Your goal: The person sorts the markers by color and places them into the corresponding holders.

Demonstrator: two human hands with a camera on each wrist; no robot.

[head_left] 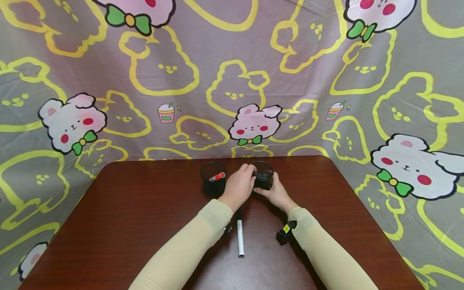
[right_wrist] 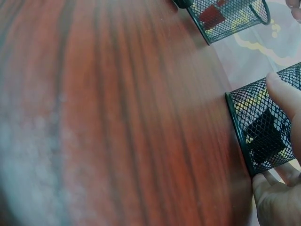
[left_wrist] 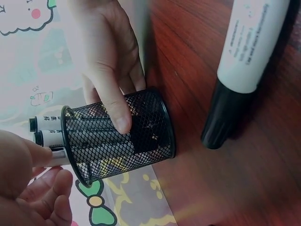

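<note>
A black mesh pen holder point(head_left: 264, 184) stands upright toward the back of the table, with several black-ended white markers point(left_wrist: 51, 138) in it. My right hand point(head_left: 276, 192) grips its side, thumb across the mesh. At the rim, my left hand point(left_wrist: 30, 181) pinches the end of one marker point(left_wrist: 58, 156), whose lower part is inside the holder. To the left stands a second black mesh holder point(head_left: 213, 188), containing red-ended markers point(head_left: 219, 176). Nearer the front, a white marker with a black cap point(head_left: 241, 238) lies on the table, partly behind my left forearm.
The dark red-brown wooden table point(head_left: 152, 205) extends to both sides and forward. A cartoon-printed cloth point(head_left: 203, 100) hangs just behind its back edge. A small black wrist device point(head_left: 284, 233) is strapped to the right sleeve.
</note>
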